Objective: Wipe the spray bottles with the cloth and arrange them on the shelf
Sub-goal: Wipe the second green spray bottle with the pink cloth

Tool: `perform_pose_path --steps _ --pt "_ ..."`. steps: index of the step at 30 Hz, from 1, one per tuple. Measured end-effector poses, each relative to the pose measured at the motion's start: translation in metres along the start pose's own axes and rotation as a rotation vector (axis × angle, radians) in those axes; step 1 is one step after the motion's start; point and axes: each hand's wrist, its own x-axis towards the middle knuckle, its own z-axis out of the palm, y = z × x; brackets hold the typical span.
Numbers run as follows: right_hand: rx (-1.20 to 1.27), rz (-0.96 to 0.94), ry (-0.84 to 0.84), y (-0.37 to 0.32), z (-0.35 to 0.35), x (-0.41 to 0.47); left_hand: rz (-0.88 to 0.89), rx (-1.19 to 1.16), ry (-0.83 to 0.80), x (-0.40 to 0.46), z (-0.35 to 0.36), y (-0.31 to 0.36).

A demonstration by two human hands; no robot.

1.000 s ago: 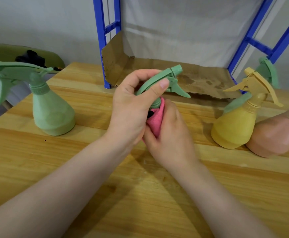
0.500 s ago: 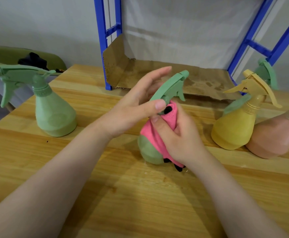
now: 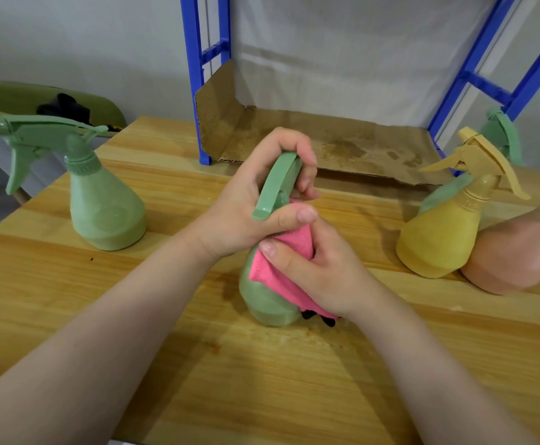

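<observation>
Head view: green spray bottle [image 3: 264, 297] stood upright on the table [image 3: 262, 380], just before the shelf [image 3: 326, 146].
Left hand [image 3: 249, 203] gripped its trigger head above; right hand [image 3: 313, 271] pressed the pink cloth [image 3: 281, 271] around its body, nearer the base.

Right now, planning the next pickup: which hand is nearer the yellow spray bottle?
Right. The right hand presses the pink cloth just left of the yellow spray bottle; the left hand is farther left.
</observation>
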Motion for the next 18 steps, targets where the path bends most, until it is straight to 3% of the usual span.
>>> perform_pose_path --steps 5,12,18 --pt "-0.140 0.060 -0.022 0.004 0.000 -0.002 -0.011 0.007 0.163 0.001 -0.002 0.001" --pt "-0.053 0.146 -0.006 0.009 0.003 -0.003 -0.034 -0.040 0.468 0.003 -0.017 0.001" --pt "-0.107 0.145 -0.006 0.012 0.005 -0.005 -0.161 -0.198 0.815 0.004 -0.032 0.006"
